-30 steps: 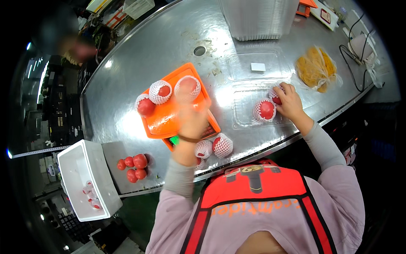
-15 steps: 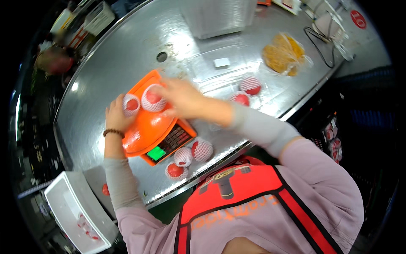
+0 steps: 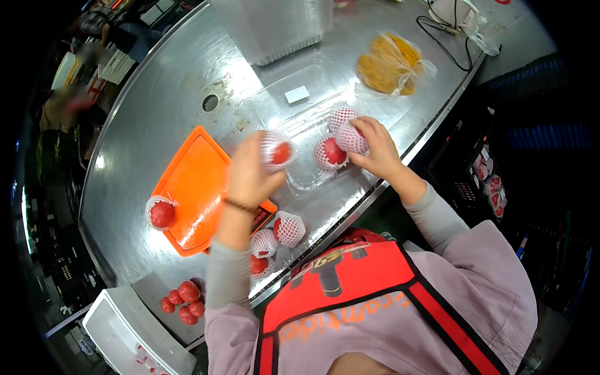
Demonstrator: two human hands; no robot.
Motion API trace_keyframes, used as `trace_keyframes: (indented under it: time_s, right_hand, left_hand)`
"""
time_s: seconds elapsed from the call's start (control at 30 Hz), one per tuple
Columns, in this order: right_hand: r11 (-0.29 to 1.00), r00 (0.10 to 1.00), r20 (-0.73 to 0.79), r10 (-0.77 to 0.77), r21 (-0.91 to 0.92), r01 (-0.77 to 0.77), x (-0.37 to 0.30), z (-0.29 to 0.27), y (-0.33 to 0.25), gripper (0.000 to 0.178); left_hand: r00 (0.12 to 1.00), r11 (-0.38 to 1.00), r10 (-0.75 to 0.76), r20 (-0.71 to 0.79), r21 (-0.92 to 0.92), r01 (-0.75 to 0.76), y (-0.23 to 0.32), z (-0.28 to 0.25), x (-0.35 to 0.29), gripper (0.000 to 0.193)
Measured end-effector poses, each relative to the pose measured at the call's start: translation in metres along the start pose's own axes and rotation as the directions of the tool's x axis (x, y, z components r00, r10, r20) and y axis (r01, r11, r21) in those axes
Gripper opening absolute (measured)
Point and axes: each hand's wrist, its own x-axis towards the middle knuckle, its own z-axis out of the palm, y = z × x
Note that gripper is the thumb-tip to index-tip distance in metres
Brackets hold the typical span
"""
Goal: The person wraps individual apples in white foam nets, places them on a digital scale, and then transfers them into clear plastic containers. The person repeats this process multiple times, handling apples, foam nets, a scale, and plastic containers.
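Observation:
My left hand [image 3: 247, 172], blurred by motion, is closed around a red fruit in a white foam net [image 3: 277, 151] beside the tray. My right hand [image 3: 378, 150] grips another netted red fruit [image 3: 351, 137] above the right side of a clear plastic tray [image 3: 303, 179]. Two more netted fruits, a near one [image 3: 331, 152] and a far one [image 3: 342, 114] partly covered, sit in that tray. To the left stands a scale with an orange pan [image 3: 197, 169], partly behind my left arm. One netted red fruit [image 3: 161, 213] is at its left edge.
Several netted fruits [image 3: 290, 229] lie by the table's near edge. A stack of clear trays [image 3: 275, 28] and a bag of yellow material [image 3: 389, 62] stand farther back. Bare red fruits [image 3: 189, 292] and a white foam box [image 3: 115, 312] are at lower left. A cable [image 3: 437, 26] lies far right.
Both hands have left the scale for the right, where each holds a netted fruit near the tray. The view has shifted, showing more bare fruits at lower left.

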Motion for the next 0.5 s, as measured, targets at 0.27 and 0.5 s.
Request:
trace_keyframes:
  time_s: [0.27, 0.5]
  right_hand:
    - [0.973, 0.986, 0.157, 0.057, -0.229, -0.020, -0.014, -0.004, 0.011, 0.063]
    - [0.976, 0.963, 0.267, 0.042, -0.217, 0.018, -0.004, -0.005, 0.017, 0.063]
  left_hand:
    - [0.980, 0.966, -0.189, 0.061, 0.189, 0.174, -0.004, 0.111, 0.014, 0.076]
    - [0.967, 0.902, -0.228, 0.116, 0.399, 0.165, 0.000, 0.101, 0.021, 0.073]
